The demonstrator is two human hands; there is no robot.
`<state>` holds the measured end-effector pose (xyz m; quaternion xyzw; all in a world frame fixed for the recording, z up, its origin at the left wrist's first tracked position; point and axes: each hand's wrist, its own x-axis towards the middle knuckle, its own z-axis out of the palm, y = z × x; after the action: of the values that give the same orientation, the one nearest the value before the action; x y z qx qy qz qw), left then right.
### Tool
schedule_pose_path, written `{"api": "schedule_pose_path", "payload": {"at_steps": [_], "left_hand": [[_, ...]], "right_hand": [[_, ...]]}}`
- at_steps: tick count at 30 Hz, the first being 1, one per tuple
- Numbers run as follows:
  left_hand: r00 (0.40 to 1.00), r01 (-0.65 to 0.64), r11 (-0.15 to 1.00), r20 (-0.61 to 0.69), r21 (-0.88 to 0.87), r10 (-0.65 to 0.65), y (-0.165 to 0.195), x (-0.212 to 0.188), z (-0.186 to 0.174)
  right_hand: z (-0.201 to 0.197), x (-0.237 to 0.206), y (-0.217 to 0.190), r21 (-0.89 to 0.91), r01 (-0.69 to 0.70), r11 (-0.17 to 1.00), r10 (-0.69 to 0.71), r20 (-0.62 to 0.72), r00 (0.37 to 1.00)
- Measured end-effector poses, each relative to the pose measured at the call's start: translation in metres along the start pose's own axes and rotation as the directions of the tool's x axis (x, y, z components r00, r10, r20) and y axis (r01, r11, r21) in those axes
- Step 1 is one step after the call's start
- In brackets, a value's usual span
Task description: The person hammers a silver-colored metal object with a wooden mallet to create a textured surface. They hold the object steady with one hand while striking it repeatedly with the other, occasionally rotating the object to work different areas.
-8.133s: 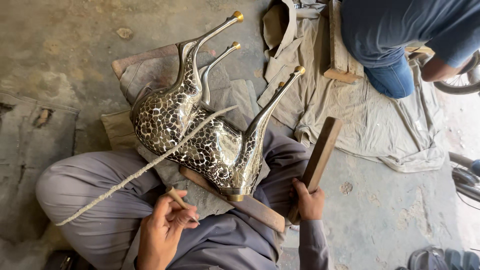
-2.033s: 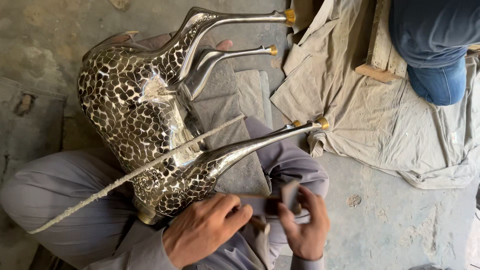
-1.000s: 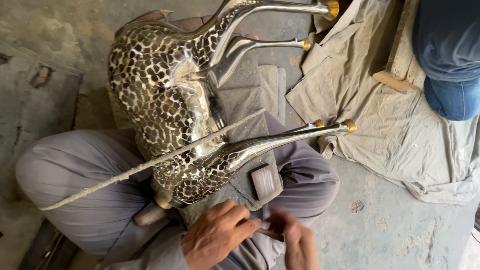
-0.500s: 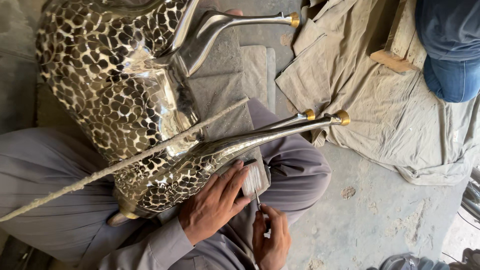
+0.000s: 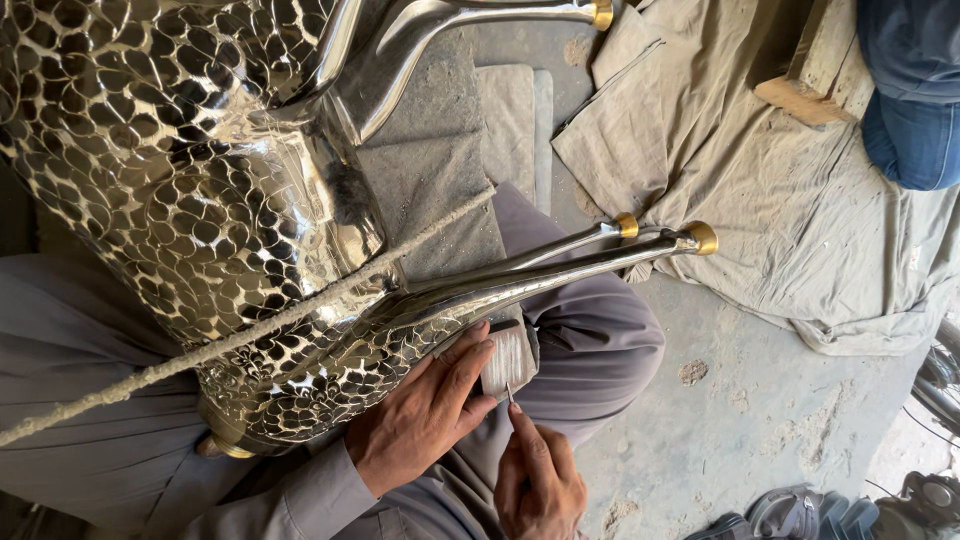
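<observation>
basically, the metal stag body (image 5: 200, 200) is laid across the lap, filling the whole upper left. the left hand (image 5: 425, 415) is pressed flat on its lower edge, fingers together against a small block (image 5: 508, 358). a thin tool (image 5: 509, 393) is pinched in the right hand (image 5: 540, 480). bare floor (image 5: 740, 420) is left open at right, below the cloth (image 5: 740, 190).
</observation>
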<state>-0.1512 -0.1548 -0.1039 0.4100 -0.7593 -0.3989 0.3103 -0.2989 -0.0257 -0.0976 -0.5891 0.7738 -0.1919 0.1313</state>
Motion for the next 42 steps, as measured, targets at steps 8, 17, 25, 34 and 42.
{"api": "schedule_pose_path", "payload": {"at_steps": [8,17,25,34,42], "left_hand": [[0.999,0.008,0.996,-0.033,-0.093,-0.011,-0.008,0.002,0.006],[0.999,-0.009,0.998,-0.039,-0.064,0.007,-0.011,0.001,-0.006],[0.998,0.029,0.988,-0.058,-0.152,-0.038,-0.006,-0.005,-0.010],[0.997,0.055,0.982,-0.042,-0.178,-0.063,-0.012,-0.015,-0.011],[0.968,0.230,0.936,0.159,-0.265,-0.193,-0.017,-0.026,-0.005]], "right_hand": [[0.009,0.011,-0.016,-0.055,-0.126,0.991,0.119,-0.103,0.987],[0.010,0.038,-0.028,-0.099,-0.037,0.994,0.020,-0.174,0.985],[0.004,0.036,-0.047,-0.083,-0.119,0.989,0.106,-0.144,0.984],[0.001,0.043,-0.060,-0.103,-0.077,0.992,0.067,-0.099,0.993],[0.004,0.042,-0.065,-0.110,-0.026,0.994,0.015,-0.096,0.995]]}}
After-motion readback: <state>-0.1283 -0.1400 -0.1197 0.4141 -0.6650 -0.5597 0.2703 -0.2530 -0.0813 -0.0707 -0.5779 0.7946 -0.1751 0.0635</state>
